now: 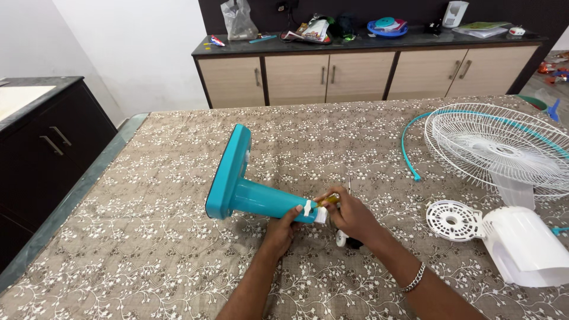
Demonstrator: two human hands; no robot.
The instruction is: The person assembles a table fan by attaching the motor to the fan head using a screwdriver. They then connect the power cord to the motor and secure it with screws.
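Teal fan stand [249, 189] lies sideways, base pointing upper-left, both hands [320, 220] gripping its stem end.

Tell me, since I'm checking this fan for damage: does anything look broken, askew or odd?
No damage shows. The teal fan stand lies tipped on its side, and the white grille and motor housing lie detached on the table.

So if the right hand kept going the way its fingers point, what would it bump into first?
Probably the neck end of the teal fan stand: the right hand points left at it, fingertips already there.
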